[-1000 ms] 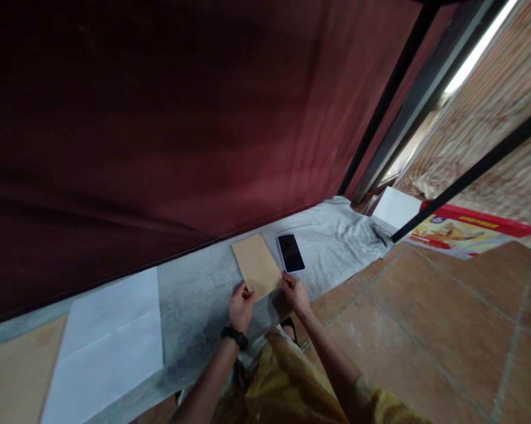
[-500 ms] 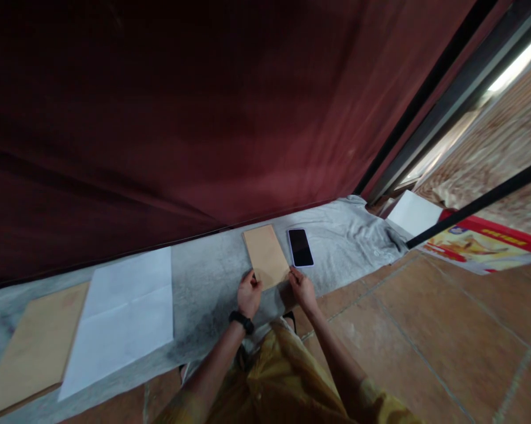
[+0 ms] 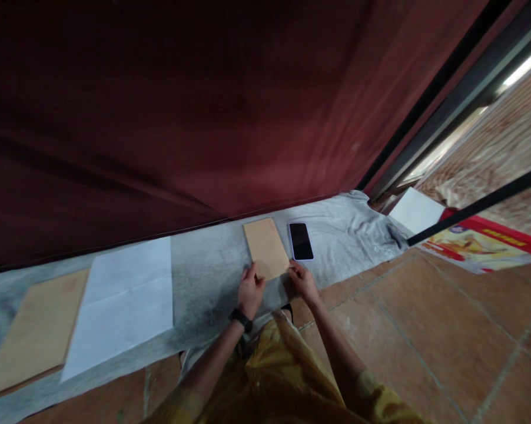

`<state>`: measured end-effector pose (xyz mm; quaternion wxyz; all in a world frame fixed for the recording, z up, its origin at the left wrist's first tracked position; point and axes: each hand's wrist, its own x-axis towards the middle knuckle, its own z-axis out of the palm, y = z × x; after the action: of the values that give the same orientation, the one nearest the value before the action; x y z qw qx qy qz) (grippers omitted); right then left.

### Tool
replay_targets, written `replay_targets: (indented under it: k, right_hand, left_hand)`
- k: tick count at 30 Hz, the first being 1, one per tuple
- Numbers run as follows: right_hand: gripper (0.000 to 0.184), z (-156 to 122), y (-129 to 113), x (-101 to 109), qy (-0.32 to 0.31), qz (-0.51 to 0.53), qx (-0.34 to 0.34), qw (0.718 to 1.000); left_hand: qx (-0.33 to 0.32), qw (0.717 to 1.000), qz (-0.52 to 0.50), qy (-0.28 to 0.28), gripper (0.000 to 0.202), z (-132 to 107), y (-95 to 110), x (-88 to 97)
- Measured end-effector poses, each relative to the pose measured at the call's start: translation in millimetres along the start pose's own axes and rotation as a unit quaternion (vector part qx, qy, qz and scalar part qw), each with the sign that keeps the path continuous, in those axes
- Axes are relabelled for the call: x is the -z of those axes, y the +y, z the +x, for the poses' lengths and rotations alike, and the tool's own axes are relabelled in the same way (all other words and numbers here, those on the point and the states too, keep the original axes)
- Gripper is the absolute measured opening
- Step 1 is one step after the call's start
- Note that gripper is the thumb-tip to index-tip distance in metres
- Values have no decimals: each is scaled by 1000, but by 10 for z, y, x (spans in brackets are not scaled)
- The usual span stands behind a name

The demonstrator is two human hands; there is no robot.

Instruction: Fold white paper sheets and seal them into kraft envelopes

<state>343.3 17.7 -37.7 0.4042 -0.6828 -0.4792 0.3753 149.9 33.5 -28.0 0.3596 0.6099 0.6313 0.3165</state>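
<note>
Compared with a second ago, the head view has shifted, bringing more of the far-left kraft envelopes (image 3: 38, 330) and white paper sheet (image 3: 124, 300) into frame, with the held kraft envelope (image 3: 266, 248) and smartphone (image 3: 301, 241) appearing higher and further right.

Head-worn view | looks forward and down from well above the surface (image 3: 206, 274) | faces dark red cloth (image 3: 248, 123) beyond | frames left hand (image 3: 250, 292) and right hand (image 3: 305, 284) below centre | takes in tiled floor (image 3: 402, 335) at right
</note>
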Motion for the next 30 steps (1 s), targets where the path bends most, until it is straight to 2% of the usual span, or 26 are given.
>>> replay_targets:
  k: [5,11,17,30]
  right_hand:
    - [49,-8,-10,-22,19,-4,-5,1000]
    - [45,-25,-36,-23,28,-32,13,999]
    - [42,-36,-25,-55,26,-66,24,997]
    - [38,-56,-50,-77,24,-105,33,994]
  left_hand:
    - [-33,989,141,-35,51,-96,47,27]
    - [-53,951,301,-53,46,-126,141,84]
    - [-58,940,331,-51,45,-109,189,110]
    - [-91,913,387,-89,40,-101,274,119]
